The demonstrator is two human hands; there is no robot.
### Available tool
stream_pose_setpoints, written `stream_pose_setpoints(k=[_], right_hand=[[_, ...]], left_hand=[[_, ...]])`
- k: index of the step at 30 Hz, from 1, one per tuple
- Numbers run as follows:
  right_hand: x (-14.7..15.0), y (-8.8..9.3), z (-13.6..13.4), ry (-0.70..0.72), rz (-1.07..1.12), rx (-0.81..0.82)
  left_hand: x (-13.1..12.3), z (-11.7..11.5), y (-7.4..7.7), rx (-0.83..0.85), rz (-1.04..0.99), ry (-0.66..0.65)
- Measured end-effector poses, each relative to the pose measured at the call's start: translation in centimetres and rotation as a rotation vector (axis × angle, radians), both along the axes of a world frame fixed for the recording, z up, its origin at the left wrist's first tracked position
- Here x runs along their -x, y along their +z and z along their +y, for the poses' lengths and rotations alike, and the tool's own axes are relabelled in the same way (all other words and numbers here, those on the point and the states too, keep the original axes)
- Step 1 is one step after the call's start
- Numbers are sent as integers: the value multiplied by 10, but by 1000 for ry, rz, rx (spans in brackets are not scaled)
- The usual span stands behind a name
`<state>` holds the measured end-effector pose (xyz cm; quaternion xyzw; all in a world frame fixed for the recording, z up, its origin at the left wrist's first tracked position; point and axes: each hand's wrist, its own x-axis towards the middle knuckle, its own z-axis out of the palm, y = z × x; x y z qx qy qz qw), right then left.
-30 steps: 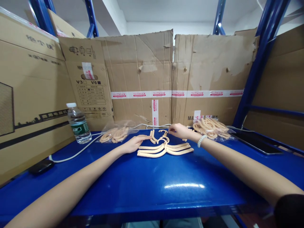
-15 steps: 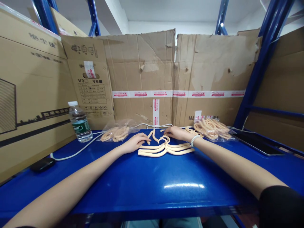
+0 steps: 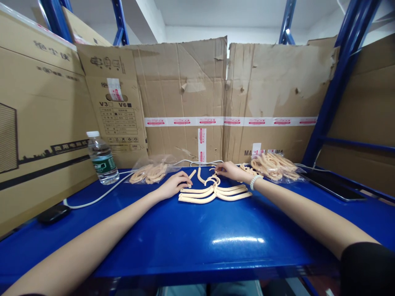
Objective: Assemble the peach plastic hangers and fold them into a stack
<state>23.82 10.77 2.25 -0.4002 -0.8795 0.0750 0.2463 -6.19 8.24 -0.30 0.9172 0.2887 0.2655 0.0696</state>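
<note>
My left hand (image 3: 175, 183) is at the left end of a group of curved beige sticks (image 3: 197, 200). Its fingertips are pinched together beside a short straight stick (image 3: 193, 174); what lies between them is too small to name. Behind the group, my right hand (image 3: 230, 170) has its fingers closed at a small curved beige stick (image 3: 212, 168), partly hidden by them. In the middle, the long sticks fan out to both sides, stacked in rows. A C-shaped piece (image 3: 212, 180) lies at their centre, and an upright-lying stick (image 3: 200, 176) is between my hands.
Clear plastic bags of beige pieces lie at the left (image 3: 151, 173) and right (image 3: 273, 166). Loose pieces (image 3: 247, 169) sit behind my right wrist. A water bottle (image 3: 103, 162), a black device (image 3: 54, 214), a white cable (image 3: 92, 202) and a dark tablet (image 3: 335, 187) are on the blue table (image 3: 191, 238). Cardboard (image 3: 185, 90) stands behind.
My left hand has drawn slightly left and down, exposing more of the short straight stick. My right hand has shifted a little to the right. The sticks lie nearly as before.
</note>
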Motion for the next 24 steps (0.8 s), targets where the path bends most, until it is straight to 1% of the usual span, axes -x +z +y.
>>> stream_pose_setpoints(k=[3, 5, 7, 9, 11, 13, 15, 18, 21, 24], right_hand=[[-6, 4, -5, -11, 60, 29], [-9, 6, -14, -29, 177, 113], [-10, 7, -29, -35, 371, 254], [-8, 7, -49, -11, 560, 389], [-5, 6, -70, 31, 690, 494], [0, 5, -89, 63, 769, 569], [5, 6, -103, 81, 834, 602], [11, 7, -115, 119, 951, 625], [17, 6, -121, 111, 1041, 685], [21, 0, -122, 83, 1083, 743]], left_hand=[[-2, 1, -2, -14, -35, -10], [-3, 0, -2, -26, -68, -6], [-4, -1, 0, -51, -117, 21], [-7, -6, 4, -87, -189, 58], [-12, -14, 10, -121, -276, 87], [-20, -26, 16, -122, -355, 81], [-29, -38, 21, -70, -442, 49], [-43, -56, 23, 6, -521, -10], [-53, -68, 20, 144, -585, -37], [-60, -76, 13, 323, -668, 12]])
